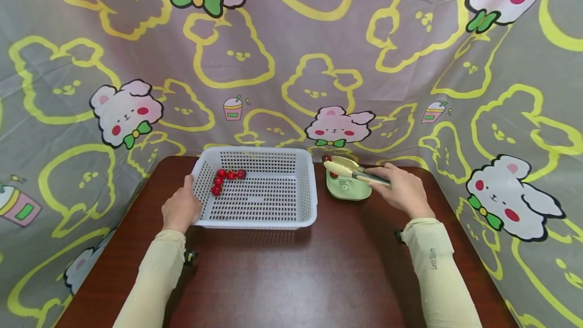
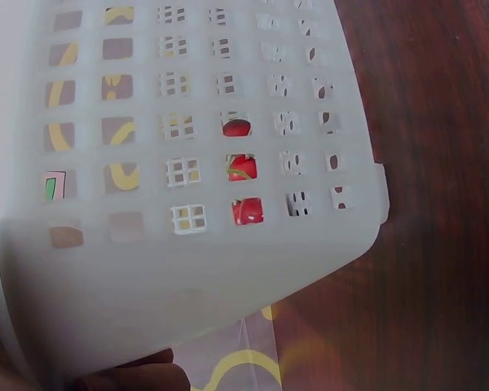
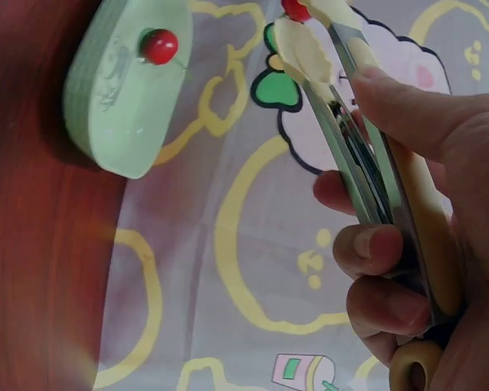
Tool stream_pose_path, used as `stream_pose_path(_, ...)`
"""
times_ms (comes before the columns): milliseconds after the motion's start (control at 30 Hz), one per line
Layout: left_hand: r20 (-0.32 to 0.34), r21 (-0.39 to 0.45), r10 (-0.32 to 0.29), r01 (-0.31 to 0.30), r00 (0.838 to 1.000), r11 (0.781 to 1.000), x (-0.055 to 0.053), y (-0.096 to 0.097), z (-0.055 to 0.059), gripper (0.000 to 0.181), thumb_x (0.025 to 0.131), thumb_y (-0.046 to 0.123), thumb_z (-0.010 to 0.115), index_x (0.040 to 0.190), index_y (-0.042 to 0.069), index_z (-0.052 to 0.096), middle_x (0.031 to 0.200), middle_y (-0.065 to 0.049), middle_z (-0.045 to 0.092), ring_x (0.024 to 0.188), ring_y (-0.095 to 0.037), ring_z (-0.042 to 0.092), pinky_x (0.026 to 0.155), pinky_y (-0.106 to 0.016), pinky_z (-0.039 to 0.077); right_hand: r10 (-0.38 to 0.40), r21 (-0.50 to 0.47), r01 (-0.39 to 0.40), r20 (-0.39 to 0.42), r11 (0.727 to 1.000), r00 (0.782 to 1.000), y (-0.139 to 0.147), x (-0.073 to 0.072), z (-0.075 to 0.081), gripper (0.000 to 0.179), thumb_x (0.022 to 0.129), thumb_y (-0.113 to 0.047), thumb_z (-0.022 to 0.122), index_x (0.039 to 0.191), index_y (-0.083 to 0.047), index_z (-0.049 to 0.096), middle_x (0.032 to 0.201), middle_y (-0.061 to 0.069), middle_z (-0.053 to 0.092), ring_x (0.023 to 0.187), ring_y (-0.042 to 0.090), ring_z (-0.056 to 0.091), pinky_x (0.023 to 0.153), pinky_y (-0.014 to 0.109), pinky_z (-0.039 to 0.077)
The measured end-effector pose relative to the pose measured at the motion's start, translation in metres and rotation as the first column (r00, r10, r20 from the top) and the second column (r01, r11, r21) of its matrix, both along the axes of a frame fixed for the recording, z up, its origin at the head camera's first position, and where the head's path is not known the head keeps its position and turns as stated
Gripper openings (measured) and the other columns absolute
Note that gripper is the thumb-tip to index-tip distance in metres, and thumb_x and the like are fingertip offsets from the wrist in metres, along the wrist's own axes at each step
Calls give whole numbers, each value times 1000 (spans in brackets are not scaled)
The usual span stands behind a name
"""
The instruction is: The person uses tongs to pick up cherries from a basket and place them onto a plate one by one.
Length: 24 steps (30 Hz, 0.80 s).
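Observation:
My left hand holds the left rim of a white plastic basket. Several red cherries lie inside it along the left and back; through its holes a few cherries show in the left wrist view. On the right, my right hand grips a pair of tongs with cream tips and metal arms. A cherry is at the tongs' tips, partly cut off in the right wrist view. Below them sits a light green dish with another cherry in it.
Basket and dish stand side by side towards the back of a dark brown wooden table. A cartoon-printed cloth hangs close behind the table and along both sides.

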<state>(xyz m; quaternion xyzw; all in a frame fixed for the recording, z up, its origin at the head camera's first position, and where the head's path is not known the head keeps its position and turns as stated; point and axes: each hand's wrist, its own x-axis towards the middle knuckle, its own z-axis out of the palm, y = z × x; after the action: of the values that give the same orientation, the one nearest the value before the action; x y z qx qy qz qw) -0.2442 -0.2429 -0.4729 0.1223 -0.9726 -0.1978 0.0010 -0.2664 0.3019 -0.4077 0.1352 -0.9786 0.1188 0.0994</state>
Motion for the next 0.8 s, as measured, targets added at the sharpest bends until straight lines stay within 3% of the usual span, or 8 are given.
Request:
stream_pose_path(467, 7, 5, 10, -10, 1000, 1000, 0, 1, -3, 72, 94, 9, 58, 157, 2, 22, 114, -31, 64, 77, -37, 64, 62, -46, 48, -36, -3, 36, -7, 999, 999, 9, -2, -16, 43, 92, -39, 76, 132, -28, 71, 101, 1, 64, 73, 24, 59, 65, 45, 45)
stream_pose_path(800, 5, 3, 8, -8, 1000, 1000, 0, 0, -2, 70, 95, 10, 55, 157, 3, 22, 113, -31, 64, 76, -36, 63, 61, -46, 47, -46, 1, 46, -8, 999, 999, 16, -5, -26, 42, 90, -39, 78, 130, -27, 72, 95, 1, 63, 68, 21, 54, 59, 40, 41)
